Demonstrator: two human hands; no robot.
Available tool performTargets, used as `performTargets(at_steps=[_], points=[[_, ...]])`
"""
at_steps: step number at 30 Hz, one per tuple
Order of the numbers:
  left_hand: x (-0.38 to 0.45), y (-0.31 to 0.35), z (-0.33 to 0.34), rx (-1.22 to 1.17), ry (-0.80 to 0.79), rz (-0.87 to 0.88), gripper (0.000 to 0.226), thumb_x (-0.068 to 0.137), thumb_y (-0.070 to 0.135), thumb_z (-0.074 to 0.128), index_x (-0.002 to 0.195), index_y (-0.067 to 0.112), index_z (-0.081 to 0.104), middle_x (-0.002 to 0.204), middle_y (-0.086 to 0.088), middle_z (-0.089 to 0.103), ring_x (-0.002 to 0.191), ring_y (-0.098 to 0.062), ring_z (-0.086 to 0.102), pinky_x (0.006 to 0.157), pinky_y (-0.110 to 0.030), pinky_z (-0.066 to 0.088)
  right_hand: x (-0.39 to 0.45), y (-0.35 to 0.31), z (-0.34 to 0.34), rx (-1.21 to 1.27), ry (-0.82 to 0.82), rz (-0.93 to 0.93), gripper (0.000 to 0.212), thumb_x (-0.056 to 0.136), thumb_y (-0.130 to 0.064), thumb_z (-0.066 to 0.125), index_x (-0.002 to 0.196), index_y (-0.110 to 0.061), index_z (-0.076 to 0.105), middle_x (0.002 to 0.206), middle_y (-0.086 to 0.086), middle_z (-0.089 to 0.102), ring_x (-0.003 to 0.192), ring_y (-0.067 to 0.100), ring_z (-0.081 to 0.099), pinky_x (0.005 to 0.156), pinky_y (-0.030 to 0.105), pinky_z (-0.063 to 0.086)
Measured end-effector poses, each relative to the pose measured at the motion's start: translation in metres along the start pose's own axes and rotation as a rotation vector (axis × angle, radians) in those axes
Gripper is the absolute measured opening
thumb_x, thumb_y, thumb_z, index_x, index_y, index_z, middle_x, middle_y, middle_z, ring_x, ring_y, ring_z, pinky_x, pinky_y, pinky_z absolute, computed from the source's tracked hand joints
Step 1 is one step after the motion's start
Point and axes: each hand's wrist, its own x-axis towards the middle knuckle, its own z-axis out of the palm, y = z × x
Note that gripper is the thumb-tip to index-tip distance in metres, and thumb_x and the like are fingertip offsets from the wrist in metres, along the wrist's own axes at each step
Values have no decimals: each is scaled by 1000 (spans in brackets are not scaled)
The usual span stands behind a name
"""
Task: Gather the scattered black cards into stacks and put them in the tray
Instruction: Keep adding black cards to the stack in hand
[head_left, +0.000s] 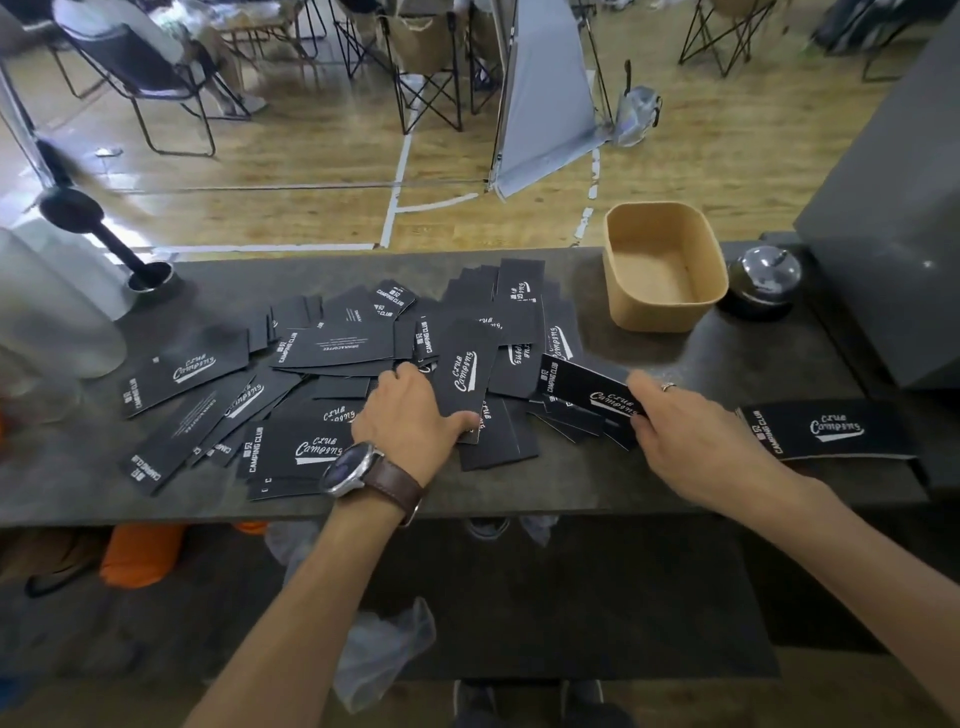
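Right hand (685, 431) pinching one black card (587, 387) by its near short end, lifted a little off the heap just on the near side of the tray (665, 218). Left hand (410, 410) curled over cards in the middle of the scattered pile (322, 364), farther from the tray, thumb tucked under an edge. Tray bare inside. One small stack (826, 428) lying apart, nearer than the tray and to its right. Probably light, thin, stiff card, smooth enough to slide and fan; best squared up and gripped across the long edges.
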Motion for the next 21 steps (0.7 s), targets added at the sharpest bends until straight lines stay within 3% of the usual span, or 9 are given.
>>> performTargets(at_steps=[4, 7, 10, 13, 16, 18, 21], points=[[4, -9, -6, -317, 94, 3, 26, 83, 32, 72, 99, 20, 55, 93, 3, 64, 89, -24, 60, 74, -33, 43, 2, 3, 1, 23, -19, -8, 9, 102, -23, 43, 99, -26, 35, 101, 2, 61, 84, 27, 61, 72, 49, 54], [3, -25, -16, -493, 173, 127, 9, 84, 18, 71, 90, 21, 65, 83, 10, 66, 85, -17, 64, 79, -29, 48, 3, 5, 0, 62, -27, -22, 13, 101, -21, 45, 96, -27, 34, 100, 2, 61, 84, 26, 60, 73, 48, 53], [-1, -42, -23, -515, 190, 268, 9, 83, 16, 72, 88, 23, 70, 80, 15, 68, 78, -3, 63, 79, -23, 49, 3, 8, 0, 103, -23, -45, 13, 100, -19, 47, 96, -26, 37, 99, 1, 60, 86, 25, 59, 74, 47, 52], [-8, -48, -24, -455, 184, 390, 9, 81, 14, 74, 86, 21, 71, 77, 15, 67, 74, 4, 59, 72, -6, 39, 5, 11, -1, 142, -30, -69, 13, 99, -18, 50, 96, -26, 40, 97, -1, 61, 86, 21, 58, 75, 42, 51], [-15, -37, -16, -415, 159, 497, 6, 80, 21, 74, 84, 24, 70, 78, 14, 66, 74, -4, 60, 75, -23, 48, 3, 10, -9, 213, -60, -136, 14, 98, -15, 55, 92, -26, 49, 91, -8, 61, 82, 7, 60, 69, 22, 50], [-19, -22, -8, -378, 171, 532, 12, 79, 34, 71, 82, 24, 67, 79, 12, 65, 76, -11, 59, 74, -34, 49, -4, 6, -18, 298, -102, -180, 17, 96, -14, 59, 90, -30, 54, 85, -10, 61, 76, 0, 61, 62, 19, 48], [-30, 2, 3, -397, 211, 566, 23, 78, 34, 77, 78, 19, 59, 76, 12, 56, 71, -9, 50, 67, -28, 43, -13, -2, -26, 323, -126, -253, 24, 92, -21, 66, 83, -39, 53, 78, -15, 59, 77, -7, 58, 63, 13, 43]])
